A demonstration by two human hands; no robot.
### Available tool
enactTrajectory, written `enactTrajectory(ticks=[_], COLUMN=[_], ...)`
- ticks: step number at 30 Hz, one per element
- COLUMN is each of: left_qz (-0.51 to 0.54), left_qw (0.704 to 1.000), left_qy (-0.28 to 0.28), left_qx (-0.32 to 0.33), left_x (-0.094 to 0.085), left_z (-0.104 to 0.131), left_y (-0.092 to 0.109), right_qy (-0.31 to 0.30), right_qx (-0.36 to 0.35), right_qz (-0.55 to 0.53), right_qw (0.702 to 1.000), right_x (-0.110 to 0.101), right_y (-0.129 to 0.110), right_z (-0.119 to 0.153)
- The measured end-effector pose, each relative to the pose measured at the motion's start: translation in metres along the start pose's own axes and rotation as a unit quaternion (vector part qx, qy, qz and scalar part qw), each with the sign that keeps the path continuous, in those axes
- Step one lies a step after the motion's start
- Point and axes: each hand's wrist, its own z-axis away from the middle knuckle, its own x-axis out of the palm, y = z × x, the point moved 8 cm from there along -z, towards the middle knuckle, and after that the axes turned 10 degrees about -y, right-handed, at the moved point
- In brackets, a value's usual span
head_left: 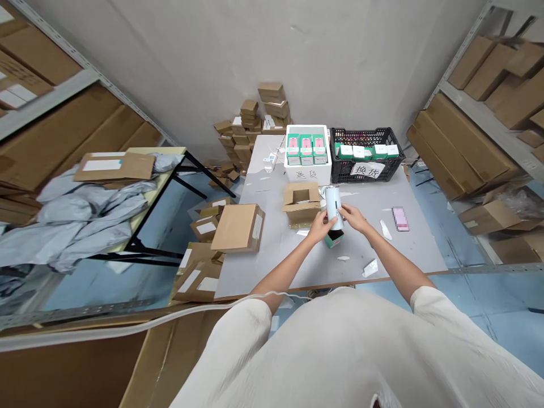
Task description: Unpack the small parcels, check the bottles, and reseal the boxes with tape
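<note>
Two grips clamp one light-blue cylinder: L grip on its left side, thumb across the lower front; R grip on its right side, fingertips up nr a dark mark. The cyl. is held approx. upright btwn them, right above a small green box; can't tell if its base touches the box. Just left of L grip sits an open carton, flaps up; further left, at the table edge, a closed carton w/ a white label on its side. Beyond both grips: a white bin w/ 3 green-and-pink boxes in a row &, close on its right, a black crate w/ more green boxes plus a paper sign on its front. Right of R grip, a pink pixelated rectangle lies flat; a paper scrap is btwn it & the R forearm. Well left of L grip, grey bags heap on another table.
</note>
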Motion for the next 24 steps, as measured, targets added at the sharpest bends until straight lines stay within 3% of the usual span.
enactTrajectory(ticks=[4, 11, 17, 20, 24], left_qz=[-0.059, 0.014, 0.004, -0.029, -0.037], left_qw=[0.998, 0.998, 1.0, 0.998, 0.996], left_qy=[0.029, 0.046, 0.019, 0.052, 0.076], left_qx=[0.002, 0.031, -0.006, -0.006, 0.007], left_x=[-0.008, -0.006, -0.005, -0.013, -0.018], left_z=[-0.002, -0.008, -0.009, -0.008, -0.007], left_y=[-0.002, -0.003, -0.008, -0.009, -0.009], right_qy=[0.029, 0.068, 0.051, 0.028, 0.04], right_qx=[-0.005, 0.007, 0.013, 0.016, 0.01], right_qz=[-0.038, -0.031, -0.067, -0.112, -0.102], right_qw=[0.999, 0.997, 0.996, 0.993, 0.994], right_x=[-0.005, -0.019, -0.006, 0.002, -0.004], right_y=[0.005, 0.015, 0.018, 0.015, 0.01], right_z=[0.0, 0.002, 0.004, 0.006, 0.007])
